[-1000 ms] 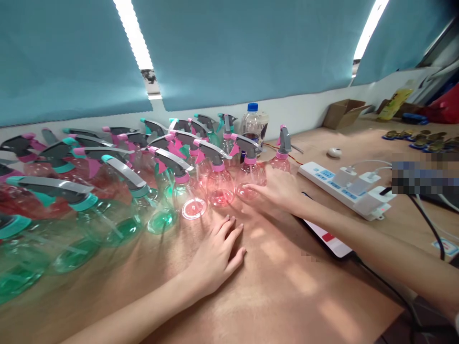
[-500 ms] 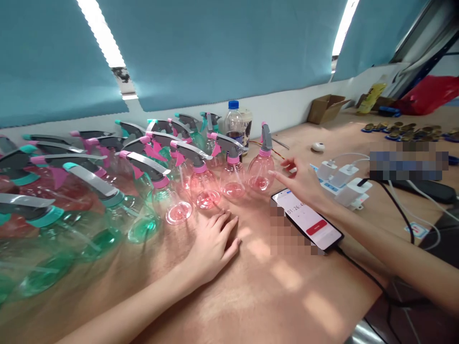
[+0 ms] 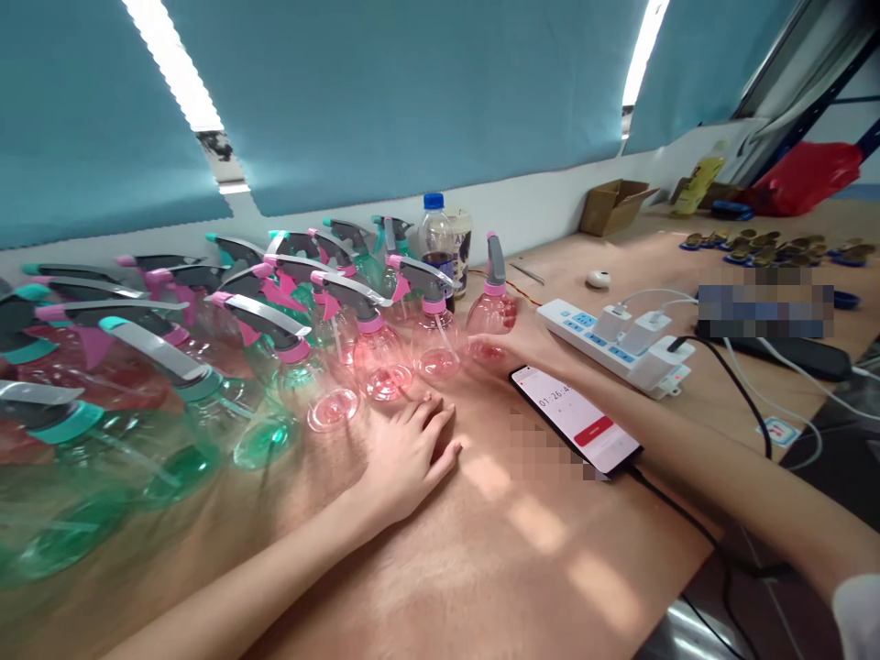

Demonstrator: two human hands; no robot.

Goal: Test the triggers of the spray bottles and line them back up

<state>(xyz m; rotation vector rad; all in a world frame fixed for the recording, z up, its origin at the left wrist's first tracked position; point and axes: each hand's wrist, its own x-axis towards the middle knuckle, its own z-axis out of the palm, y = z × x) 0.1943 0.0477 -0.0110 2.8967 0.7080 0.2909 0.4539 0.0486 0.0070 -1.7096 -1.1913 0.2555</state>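
Note:
My left hand (image 3: 412, 454) lies palm down on the table with its fingers stretched out, holding nothing. Just beyond its fingertips stand a clear pink spray bottle (image 3: 383, 362) and another bottle with a pink collar (image 3: 313, 394). At the right end of the group, my right hand (image 3: 526, 341) is wrapped round the lower body of an upright pink spray bottle (image 3: 489, 313) with a grey trigger head. Its thumb is on the near side, and fingertips show through the clear wall on the far side. A phone with a running timer (image 3: 574, 417) lies below my right forearm.
Green and pink spray bottles crowd the left, including a green one (image 3: 234, 431). Behind them stand a blue-capped drink bottle (image 3: 434, 238) and a cup (image 3: 459, 252). A power strip (image 3: 584, 335) with chargers and cables lies right, with a cardboard box (image 3: 614, 206) farther back.
My right hand has moved left and closed round the rightmost pink spray bottle. My left hand stays flat on the table. The view has shifted slightly to the right.

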